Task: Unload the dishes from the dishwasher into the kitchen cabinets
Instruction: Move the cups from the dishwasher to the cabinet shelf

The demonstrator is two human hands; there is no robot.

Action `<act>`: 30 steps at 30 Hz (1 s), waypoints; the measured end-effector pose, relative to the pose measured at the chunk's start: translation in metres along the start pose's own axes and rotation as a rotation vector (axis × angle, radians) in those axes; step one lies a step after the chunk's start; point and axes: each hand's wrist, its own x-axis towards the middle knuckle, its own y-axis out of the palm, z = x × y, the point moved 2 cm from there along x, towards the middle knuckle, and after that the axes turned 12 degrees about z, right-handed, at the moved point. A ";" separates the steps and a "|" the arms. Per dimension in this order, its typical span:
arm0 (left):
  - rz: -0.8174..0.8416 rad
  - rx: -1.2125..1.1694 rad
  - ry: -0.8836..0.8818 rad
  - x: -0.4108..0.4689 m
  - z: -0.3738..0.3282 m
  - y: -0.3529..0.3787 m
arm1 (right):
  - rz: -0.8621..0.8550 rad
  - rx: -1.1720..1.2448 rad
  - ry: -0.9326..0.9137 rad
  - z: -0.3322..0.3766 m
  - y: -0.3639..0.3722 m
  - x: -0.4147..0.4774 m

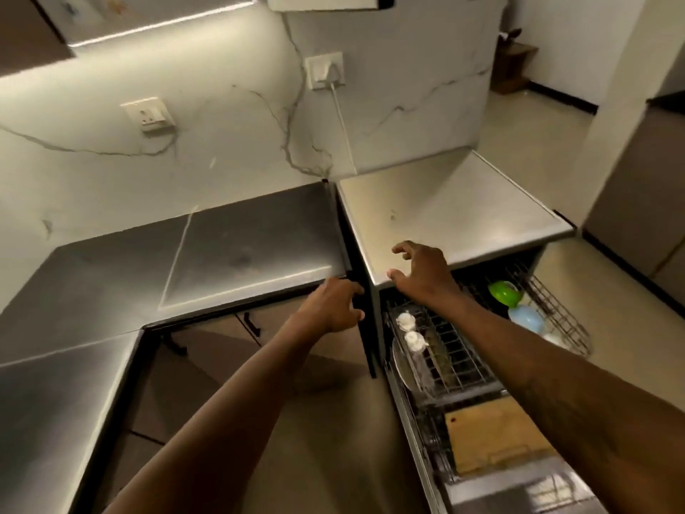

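The dishwasher point(374, 324) stands open at the right, its wire upper rack point(459, 358) pulled out. The rack holds two small white pieces point(409, 330), a plate point(404, 365) on edge, a green bowl point(504, 293) and a light blue bowl point(526, 319). A wooden cutting board point(493, 435) lies in the lower rack. My left hand point(333, 307) hovers by the counter's front edge with loosely curled fingers, holding nothing. My right hand point(422, 270) is spread open over the front edge of the dishwasher's top, above the rack.
A steel L-shaped counter point(222, 254) runs left and back, with brown lower cabinet doors point(222, 339) beneath. The dishwasher's top point(456, 213) is a pale flat surface. A marble wall carries two sockets point(326, 70) and a white cable. Floor opens to the right.
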 end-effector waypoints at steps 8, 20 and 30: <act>0.109 -0.113 0.031 0.065 -0.057 0.120 | 0.061 0.041 0.274 -0.143 0.035 -0.067; 0.183 0.106 -0.036 0.297 -0.039 0.262 | 0.283 0.077 0.316 -0.331 0.194 0.017; 0.366 0.594 -0.124 0.377 0.003 0.308 | 0.458 -0.104 0.278 -0.371 0.282 0.059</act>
